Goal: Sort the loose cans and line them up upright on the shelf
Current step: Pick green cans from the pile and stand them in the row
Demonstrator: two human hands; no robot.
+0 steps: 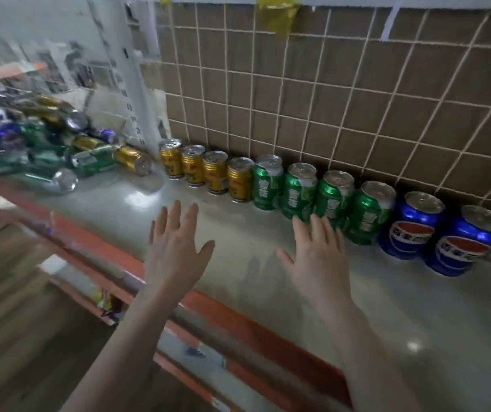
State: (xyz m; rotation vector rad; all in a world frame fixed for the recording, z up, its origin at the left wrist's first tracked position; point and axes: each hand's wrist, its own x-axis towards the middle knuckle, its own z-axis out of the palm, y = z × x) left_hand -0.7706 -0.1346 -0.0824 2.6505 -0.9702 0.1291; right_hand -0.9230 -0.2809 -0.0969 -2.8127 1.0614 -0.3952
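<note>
Green cans just beyond right hand | left hand empty

pale shelf bears an upright can row and a toppled can heap.

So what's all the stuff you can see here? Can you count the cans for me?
gold cans: 4, gold, upright at the left end of the row along the wall
green cans: 4, green, upright in the middle of the row
blue cans: 2, blue with a red and white logo, upright at the right end of the row
loose cans: too blurred to count, gold, green and purple-blue, heaped on their sides at the left of the shelf
shelf: 1, pale top with an orange front edge
tiled wall: 1, brown tiles, behind the row
left hand: 1, open, empty, above the shelf
right hand: 1, open, empty, near the green cans
</note>
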